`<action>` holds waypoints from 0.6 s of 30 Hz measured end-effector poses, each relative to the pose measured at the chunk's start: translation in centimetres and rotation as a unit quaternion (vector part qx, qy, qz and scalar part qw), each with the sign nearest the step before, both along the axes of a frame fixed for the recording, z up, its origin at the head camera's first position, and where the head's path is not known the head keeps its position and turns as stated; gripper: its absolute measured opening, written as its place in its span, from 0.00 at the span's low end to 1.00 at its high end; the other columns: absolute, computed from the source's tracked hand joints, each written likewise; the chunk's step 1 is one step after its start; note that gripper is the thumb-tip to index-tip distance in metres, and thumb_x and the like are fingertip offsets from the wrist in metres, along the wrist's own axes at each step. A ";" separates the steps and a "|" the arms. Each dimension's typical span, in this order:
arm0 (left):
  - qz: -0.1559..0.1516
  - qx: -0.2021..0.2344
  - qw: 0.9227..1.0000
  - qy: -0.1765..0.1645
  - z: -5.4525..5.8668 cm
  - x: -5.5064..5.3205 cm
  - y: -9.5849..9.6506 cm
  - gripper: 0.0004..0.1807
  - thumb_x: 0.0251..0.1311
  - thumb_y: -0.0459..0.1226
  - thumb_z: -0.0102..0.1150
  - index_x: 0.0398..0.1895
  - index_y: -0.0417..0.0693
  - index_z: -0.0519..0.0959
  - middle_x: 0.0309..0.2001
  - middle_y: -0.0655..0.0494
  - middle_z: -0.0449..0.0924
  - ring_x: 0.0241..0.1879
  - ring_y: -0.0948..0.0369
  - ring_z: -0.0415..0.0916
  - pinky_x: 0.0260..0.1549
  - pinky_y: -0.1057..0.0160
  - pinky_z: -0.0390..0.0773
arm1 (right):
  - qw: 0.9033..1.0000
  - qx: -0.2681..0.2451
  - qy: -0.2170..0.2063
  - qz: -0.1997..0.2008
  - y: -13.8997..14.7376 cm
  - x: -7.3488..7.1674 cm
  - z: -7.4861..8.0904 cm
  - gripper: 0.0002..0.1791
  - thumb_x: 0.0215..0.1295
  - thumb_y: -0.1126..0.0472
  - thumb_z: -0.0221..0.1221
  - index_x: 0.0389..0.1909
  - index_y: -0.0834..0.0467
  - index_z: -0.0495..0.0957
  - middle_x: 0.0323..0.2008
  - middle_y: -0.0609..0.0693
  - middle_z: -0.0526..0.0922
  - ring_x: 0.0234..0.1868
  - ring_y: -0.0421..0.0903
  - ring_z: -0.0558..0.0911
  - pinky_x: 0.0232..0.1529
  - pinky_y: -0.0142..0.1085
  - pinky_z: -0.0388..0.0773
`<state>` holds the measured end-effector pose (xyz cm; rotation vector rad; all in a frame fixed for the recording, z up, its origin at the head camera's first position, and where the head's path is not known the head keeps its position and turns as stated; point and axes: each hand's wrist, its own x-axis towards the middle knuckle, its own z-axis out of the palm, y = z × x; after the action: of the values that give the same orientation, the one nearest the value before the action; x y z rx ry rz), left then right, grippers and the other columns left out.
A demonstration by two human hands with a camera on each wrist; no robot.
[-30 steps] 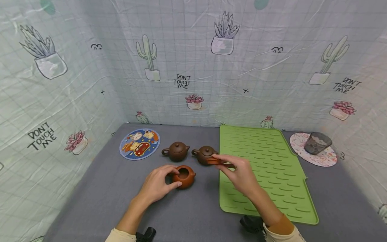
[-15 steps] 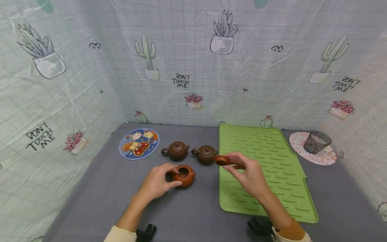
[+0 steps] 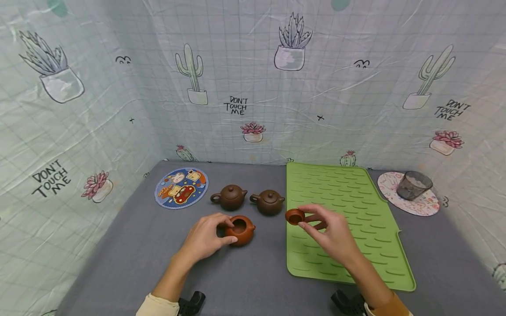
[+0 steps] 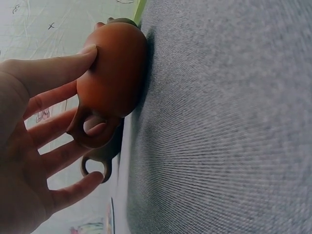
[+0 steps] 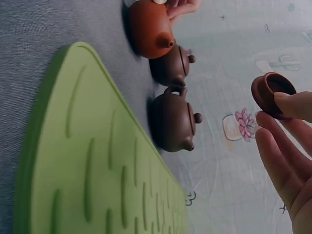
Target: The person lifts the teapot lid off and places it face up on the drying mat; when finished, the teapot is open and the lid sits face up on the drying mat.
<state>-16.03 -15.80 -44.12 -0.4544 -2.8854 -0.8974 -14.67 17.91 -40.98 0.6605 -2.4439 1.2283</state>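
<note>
Left hand (image 3: 207,237), forearm in from lower left: thumb and index pinch orange-brown teapot (image 3: 246,235) sitting on gray table (image 3: 261,272); other fingers spread near handle. Lid (image 3: 294,212) raised above green mat's (image 3: 348,259) left edge, tilted, pinched between right hand's (image 3: 335,230) thumb and fingertips.

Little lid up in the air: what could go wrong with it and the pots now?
The lid might slip and fall, since the right hand pinches it in the air. The orange teapot could tip or slide if the left hand jerks, perhaps bumping the brown teapots behind it.
</note>
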 end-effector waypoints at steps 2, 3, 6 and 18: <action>0.001 -0.001 1.000 -0.002 0.0 0.0 0.0 0.15 0.47 0.46 0.81 0.38 0.59 0.87 0.50 0.64 0.87 0.47 0.61 0.84 0.49 0.54 0.81 | 1.000 -0.002 -0.008 0.008 0.1 0.2 -0.2 0.17 0.61 0.66 0.70 0.51 0.51 0.83 0.46 0.51 0.90 0.39 0.40 0.91 0.32 0.30 0.85; 0.001 -0.001 1.000 -0.003 0.1 0.0 0.0 0.15 0.47 0.45 0.81 0.38 0.59 0.86 0.49 0.64 0.87 0.47 0.61 0.84 0.49 0.54 0.81 | 1.000 -0.002 -0.011 0.012 0.1 0.3 -0.3 0.17 0.61 0.66 0.70 0.50 0.51 0.83 0.46 0.51 0.90 0.39 0.40 0.91 0.32 0.30 0.85; 0.002 -0.004 1.000 -0.005 0.1 0.0 0.1 0.14 0.47 0.45 0.81 0.37 0.59 0.86 0.49 0.64 0.87 0.46 0.61 0.84 0.48 0.54 0.80 | 1.000 -0.006 -0.016 0.021 0.3 0.5 -0.6 0.16 0.61 0.67 0.70 0.49 0.50 0.83 0.46 0.49 0.90 0.39 0.41 0.91 0.31 0.30 0.85; 0.005 -0.007 1.000 -0.003 0.3 -0.1 0.1 0.14 0.46 0.45 0.81 0.35 0.60 0.86 0.48 0.64 0.87 0.46 0.61 0.84 0.46 0.55 0.80 | 0.999 0.003 -0.015 0.029 0.7 1.0 -1.7 0.14 0.60 0.67 0.71 0.44 0.49 0.86 0.48 0.49 0.88 0.37 0.36 0.89 0.30 0.29 0.85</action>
<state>-16.13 -15.67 -43.80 -0.4392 -2.8990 -0.8788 -13.63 18.65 -42.67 0.7237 -2.4710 1.2616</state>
